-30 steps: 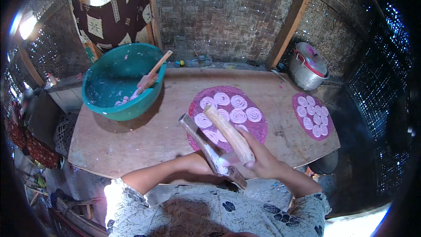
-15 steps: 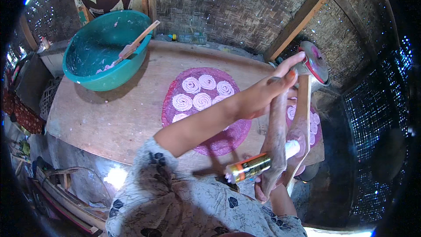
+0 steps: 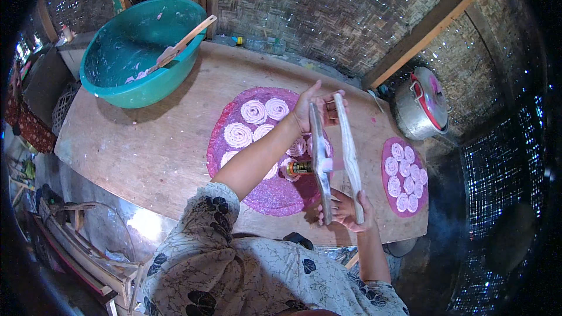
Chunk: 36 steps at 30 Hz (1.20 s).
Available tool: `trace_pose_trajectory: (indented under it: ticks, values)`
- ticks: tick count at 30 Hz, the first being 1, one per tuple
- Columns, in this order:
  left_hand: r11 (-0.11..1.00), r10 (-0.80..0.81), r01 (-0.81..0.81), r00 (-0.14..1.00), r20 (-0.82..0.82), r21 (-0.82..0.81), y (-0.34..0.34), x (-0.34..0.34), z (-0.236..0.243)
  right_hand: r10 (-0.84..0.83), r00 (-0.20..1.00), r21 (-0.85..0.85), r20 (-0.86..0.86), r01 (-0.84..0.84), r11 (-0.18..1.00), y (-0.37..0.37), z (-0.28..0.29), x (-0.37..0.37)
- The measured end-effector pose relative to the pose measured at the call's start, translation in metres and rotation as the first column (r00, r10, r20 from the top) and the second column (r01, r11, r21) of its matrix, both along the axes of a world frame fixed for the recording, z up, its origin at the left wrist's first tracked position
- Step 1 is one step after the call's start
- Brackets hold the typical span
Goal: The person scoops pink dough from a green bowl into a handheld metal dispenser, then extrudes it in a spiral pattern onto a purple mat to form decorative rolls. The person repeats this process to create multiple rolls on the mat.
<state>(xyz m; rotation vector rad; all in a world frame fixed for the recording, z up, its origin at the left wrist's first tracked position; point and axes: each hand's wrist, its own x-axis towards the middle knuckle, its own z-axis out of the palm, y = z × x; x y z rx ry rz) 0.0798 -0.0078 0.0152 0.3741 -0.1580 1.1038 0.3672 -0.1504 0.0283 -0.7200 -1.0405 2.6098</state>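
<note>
A wooden press (image 3: 319, 147) is held over the right-hand part of the large pink mat (image 3: 275, 197), its two long bars standing apart and nearly side by side. A small labelled can (image 3: 300, 168) sticks out from the left bar, over the mat, and a pale plunger (image 3: 328, 164) spans the gap between the bars. The left hand (image 3: 316, 109) grasps the ends of the press farther from the person, near the mat's far right edge; the right hand (image 3: 346, 209) grasps the nearer ends, just beside the mat's near right edge, thumb on the right bar and fingers at the left one.

Pale pink swirls (image 3: 253, 112) lie on the mat, some hidden by the left forearm. Right of the mat, a smaller pink mat (image 3: 407, 213) carries more such swirls. To the mat's far left, a teal basin (image 3: 158, 86) stands on the table (image 3: 129, 146), with a smeared wooden spatula (image 3: 187, 36) leaning on its rim. Beyond the mat lies a clear bottle (image 3: 266, 44); far right of it stands a metal pot (image 3: 410, 112), lidded and tilted in view.
</note>
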Motion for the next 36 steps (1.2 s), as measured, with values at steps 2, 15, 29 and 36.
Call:
trace_pose_trajectory:
  ticks: [2, 15, 29, 36]
  values:
    - [0.999, 0.035, -0.035, 0.998, 0.044, -0.011, 0.005, -0.01, -0.022, 0.007, 0.996, 0.036, 0.088, -0.01, 0.999, 0.008, -0.004, -0.008]
    - [0.988, 0.13, -0.12, 0.985, 0.11, -0.092, -0.014, 0.019, -0.048, -0.03, 0.988, 0.05, 0.149, 0.023, 0.998, -0.004, -0.003, 0.022]
    - [0.989, -0.078, 0.074, 0.997, 0.029, 0.129, 0.041, 0.067, 0.028, -0.325, 0.92, 0.472, 0.22, 0.191, 0.861, -0.002, 0.007, 0.045]
    - [0.939, 0.345, -0.108, 0.316, -0.884, 0.327, -0.017, 0.018, 0.03, -0.388, 0.919, 0.503, 0.077, 0.3, 0.81, -0.018, -0.006, 0.052]
